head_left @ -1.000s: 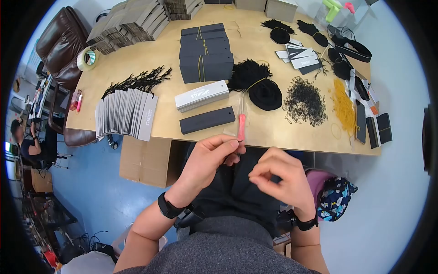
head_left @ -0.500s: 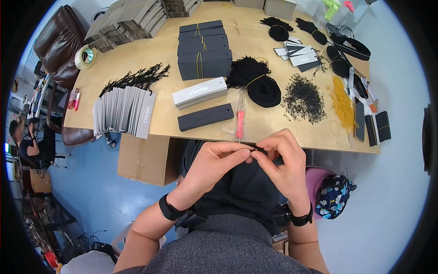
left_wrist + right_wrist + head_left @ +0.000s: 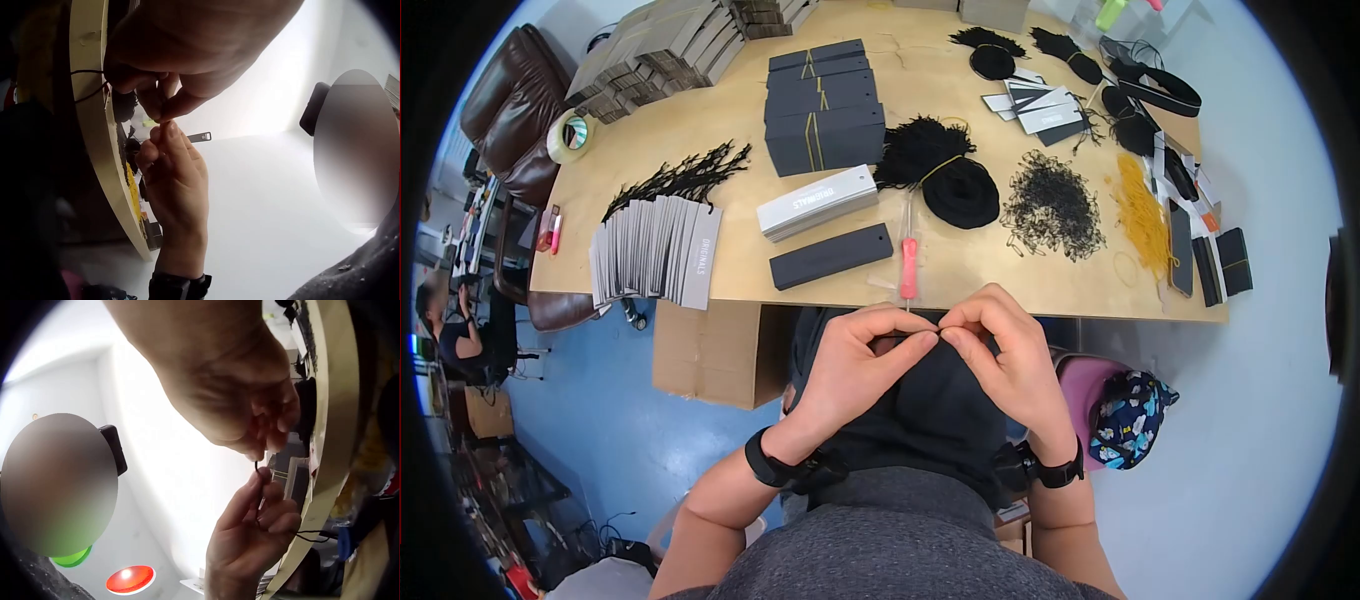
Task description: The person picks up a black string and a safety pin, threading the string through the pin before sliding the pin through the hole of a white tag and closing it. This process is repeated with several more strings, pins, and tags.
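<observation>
In front of the table's near edge, my left hand (image 3: 858, 362) and right hand (image 3: 1015, 372) meet with their fingertips close together. A thin black cord (image 3: 258, 499) runs between them in the right wrist view, pinched by the left thumb and fingers. Its loose part (image 3: 91, 73) trails out beyond the left hand in the left wrist view. The right thumb and forefinger pinch the cord's upper end. Beyond the hands lie a pink-handled tool (image 3: 909, 262), a dark tag stack (image 3: 832, 256) and a white tag stack (image 3: 818, 203).
Fanned tags (image 3: 655, 250) with black cords lie at the left. Banded dark stacks (image 3: 824, 138), a black cord bundle (image 3: 960, 192), black pins (image 3: 1054, 207) and yellow bands (image 3: 1142, 215) stand or lie across the wooden table (image 3: 730, 115). A cardboard box (image 3: 705, 350) is below.
The hands were apart a second ago; the right has come leftward to the left hand, and their fingertips now meet. The table has shifted slightly left in the head view.
</observation>
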`<state>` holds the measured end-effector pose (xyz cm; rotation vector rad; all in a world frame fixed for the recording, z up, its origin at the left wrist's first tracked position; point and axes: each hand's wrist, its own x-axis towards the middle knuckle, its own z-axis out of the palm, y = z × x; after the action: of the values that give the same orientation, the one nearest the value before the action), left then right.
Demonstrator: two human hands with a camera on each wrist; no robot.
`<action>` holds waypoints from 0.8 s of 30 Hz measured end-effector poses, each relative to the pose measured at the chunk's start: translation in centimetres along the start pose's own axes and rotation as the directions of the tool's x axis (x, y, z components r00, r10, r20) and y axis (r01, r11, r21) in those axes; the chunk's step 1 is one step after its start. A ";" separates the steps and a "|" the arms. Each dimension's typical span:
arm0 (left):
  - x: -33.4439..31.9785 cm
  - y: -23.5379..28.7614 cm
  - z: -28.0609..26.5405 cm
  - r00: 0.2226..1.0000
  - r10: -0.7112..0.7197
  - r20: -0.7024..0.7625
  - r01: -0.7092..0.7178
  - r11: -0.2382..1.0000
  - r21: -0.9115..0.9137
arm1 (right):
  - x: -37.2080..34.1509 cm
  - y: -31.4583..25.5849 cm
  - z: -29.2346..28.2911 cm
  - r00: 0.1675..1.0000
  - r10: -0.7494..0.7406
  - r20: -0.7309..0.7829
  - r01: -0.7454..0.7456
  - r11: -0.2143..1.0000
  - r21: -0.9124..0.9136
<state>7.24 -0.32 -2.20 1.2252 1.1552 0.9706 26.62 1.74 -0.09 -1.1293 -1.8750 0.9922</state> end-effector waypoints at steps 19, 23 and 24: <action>1.3 -1.3 -0.3 0.993 -0.113 -0.034 0.093 0.926 -0.366 | 2.1 5.4 -2.2 0.945 0.052 -0.323 -0.170 0.922 -0.349; 1.3 -1.5 -0.4 0.995 -0.100 -0.023 0.086 0.932 -0.353 | 0.9 2.1 -0.4 0.892 0.450 0.046 -0.435 0.827 0.356; 1.3 -1.5 -0.4 0.995 -0.094 -0.027 0.079 0.933 -0.351 | 0.7 1.8 0.0 0.892 0.429 0.142 -0.442 0.764 0.470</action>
<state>7.06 0.84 -3.86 0.8640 1.0081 1.0866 26.99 2.98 -1.56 -1.2528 -1.2656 1.6448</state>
